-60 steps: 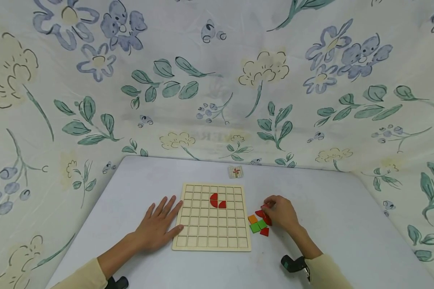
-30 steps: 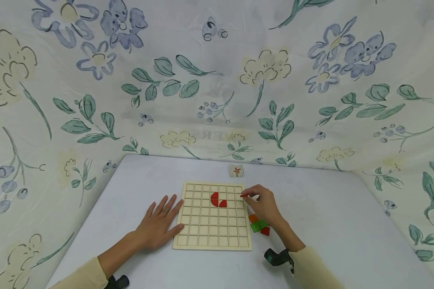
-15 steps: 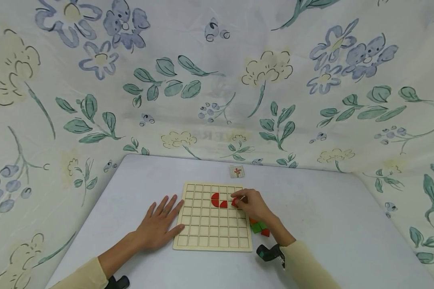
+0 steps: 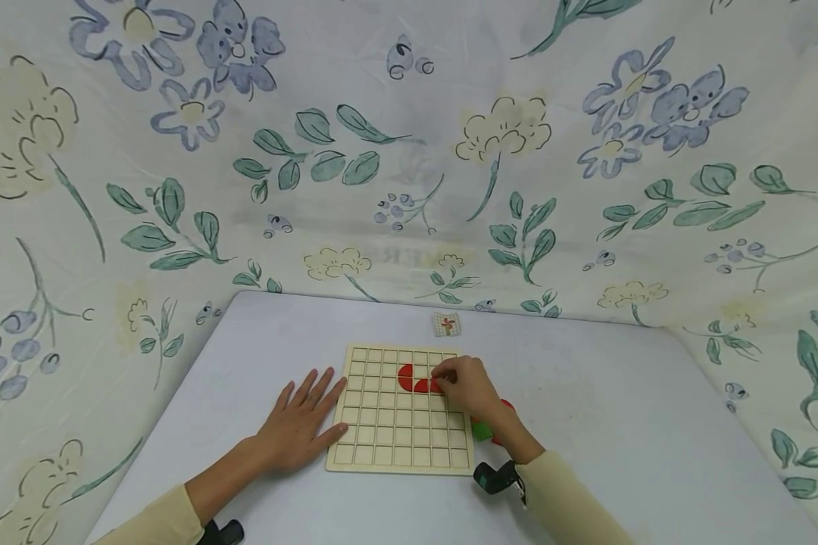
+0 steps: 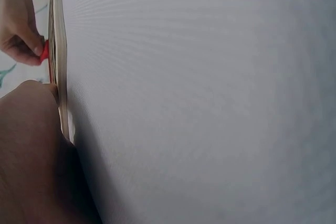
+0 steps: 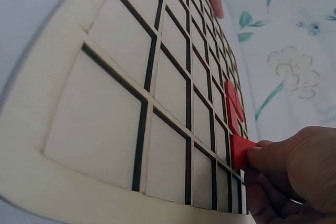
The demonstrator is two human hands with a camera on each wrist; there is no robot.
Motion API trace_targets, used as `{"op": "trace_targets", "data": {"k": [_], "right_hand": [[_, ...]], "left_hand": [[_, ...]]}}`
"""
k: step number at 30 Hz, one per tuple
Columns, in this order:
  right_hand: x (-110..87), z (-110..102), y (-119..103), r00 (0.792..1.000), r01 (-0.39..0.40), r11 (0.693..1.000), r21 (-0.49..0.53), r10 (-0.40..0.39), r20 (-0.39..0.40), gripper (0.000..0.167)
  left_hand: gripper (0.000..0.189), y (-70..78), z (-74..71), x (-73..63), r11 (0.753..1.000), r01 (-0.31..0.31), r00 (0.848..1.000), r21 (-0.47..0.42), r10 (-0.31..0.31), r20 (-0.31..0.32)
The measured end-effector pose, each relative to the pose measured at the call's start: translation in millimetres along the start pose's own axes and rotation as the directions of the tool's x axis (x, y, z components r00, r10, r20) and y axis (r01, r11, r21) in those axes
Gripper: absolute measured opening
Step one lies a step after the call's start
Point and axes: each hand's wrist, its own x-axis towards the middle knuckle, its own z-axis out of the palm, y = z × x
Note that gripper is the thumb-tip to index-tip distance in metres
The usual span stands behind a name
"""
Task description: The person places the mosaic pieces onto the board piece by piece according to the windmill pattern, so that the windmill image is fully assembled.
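A wooden grid board [image 4: 385, 435] lies on the white table, with red quarter-round pieces [image 4: 405, 377] set in its upper cells. My left hand [image 4: 300, 420] rests flat at the board's left edge, fingers spread, fingertips and thumb touching the frame. Over the upper right of the grid, my right hand [image 4: 470, 386] pinches a red piece [image 6: 240, 152] between thumb and fingers. That piece sits beside the other red pieces in the right wrist view; whether it is fully seated in a cell I cannot tell. The fingers partly cover it in the head view.
Right of the board lie loose pieces, among them a green square [image 4: 481, 431] and a red piece [image 4: 507, 405], partly hidden under the right forearm. A small patterned card [image 4: 447, 325] lies behind the board. A flowered cloth [image 4: 409, 182] hangs at the table's back edge.
My right hand has taken a red piece from the loose pile, carried it left over the board and lowered it beside the placed red pieces. The left hand stays put.
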Motion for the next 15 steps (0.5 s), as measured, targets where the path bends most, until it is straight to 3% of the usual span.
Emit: {"op": "trace_targets", "data": {"k": [9, 15], "right_hand": [[-4.1, 3, 1, 0.999, 0.044, 0.999, -0.025, -0.044, 0.01, 0.009], [-9.7, -4, 2, 1.0, -0.006, 1.0, 0.028, 0.007, -0.023, 0.013]], "left_hand": [[0.076, -1.4, 1.2, 1.6, 1.0, -0.006, 1.0, 0.007, 0.006, -0.002], [0.077, -2.3, 2.4, 2.0, 1.0, -0.001, 1.0, 0.018, 0.001, 0.006]]}}
